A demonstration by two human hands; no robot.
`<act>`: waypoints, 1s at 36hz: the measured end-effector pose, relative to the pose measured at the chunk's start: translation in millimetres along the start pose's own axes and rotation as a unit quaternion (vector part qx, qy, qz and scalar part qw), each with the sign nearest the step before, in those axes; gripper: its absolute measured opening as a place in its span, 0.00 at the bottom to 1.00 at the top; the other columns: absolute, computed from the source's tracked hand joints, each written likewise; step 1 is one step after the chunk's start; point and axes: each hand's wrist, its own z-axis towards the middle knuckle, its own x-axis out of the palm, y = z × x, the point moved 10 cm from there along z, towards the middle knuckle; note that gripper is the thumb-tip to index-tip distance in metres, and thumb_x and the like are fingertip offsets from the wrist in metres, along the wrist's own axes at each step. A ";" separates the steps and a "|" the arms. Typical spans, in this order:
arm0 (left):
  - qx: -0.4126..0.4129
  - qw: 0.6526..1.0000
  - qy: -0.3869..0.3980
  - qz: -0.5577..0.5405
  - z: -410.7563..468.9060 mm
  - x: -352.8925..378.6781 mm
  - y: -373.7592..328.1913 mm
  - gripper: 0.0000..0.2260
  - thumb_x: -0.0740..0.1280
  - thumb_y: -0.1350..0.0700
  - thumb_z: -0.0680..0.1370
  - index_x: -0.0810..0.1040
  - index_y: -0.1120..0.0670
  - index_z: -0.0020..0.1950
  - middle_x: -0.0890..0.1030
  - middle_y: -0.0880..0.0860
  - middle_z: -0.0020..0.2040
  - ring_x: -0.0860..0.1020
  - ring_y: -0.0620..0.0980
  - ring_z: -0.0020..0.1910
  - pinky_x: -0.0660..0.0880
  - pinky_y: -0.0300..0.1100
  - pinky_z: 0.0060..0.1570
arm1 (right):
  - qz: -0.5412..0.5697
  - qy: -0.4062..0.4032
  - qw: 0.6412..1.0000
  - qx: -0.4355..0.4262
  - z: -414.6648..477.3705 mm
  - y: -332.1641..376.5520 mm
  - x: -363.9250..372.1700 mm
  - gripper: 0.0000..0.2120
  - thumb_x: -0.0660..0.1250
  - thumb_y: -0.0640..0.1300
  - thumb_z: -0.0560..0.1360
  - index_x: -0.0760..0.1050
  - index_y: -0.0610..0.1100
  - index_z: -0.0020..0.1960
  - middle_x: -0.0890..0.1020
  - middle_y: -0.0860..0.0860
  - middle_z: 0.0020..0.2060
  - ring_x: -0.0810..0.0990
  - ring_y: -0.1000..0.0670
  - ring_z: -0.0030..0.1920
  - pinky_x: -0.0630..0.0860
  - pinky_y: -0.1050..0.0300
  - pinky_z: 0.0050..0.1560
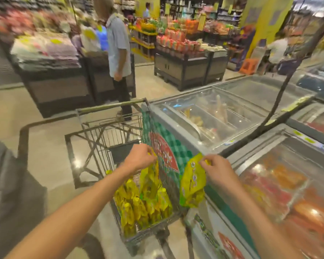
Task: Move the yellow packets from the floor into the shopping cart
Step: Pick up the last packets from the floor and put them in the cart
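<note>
You have a yellow packet [149, 179] pinched by its top in your left hand [139, 159], hanging over the cart [108, 135], above the heap of packets [138, 204] already inside. Your right hand [216, 171] grips a second packet [193, 184] by its top edge, just right of the cart, against the freezer [204, 113]. Beyond the cart stands a shopper [119, 51].

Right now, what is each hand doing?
Left hand: closed on a yellow packet over the shopping cart.
Right hand: closed on another yellow packet beside the cart.
</note>
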 end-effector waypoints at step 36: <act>-0.207 0.977 0.039 0.019 327.4 157.4 227.5 0.12 0.61 0.56 0.79 0.83 0.58 0.52 0.84 0.62 0.49 0.81 0.62 0.52 0.77 0.51 0.54 | -0.122 0.274 0.947 -0.110 372.5 12.4 404.7 0.13 0.61 0.45 0.79 0.80 0.42 0.57 0.85 0.41 0.49 0.82 0.38 0.53 0.78 0.46 0.55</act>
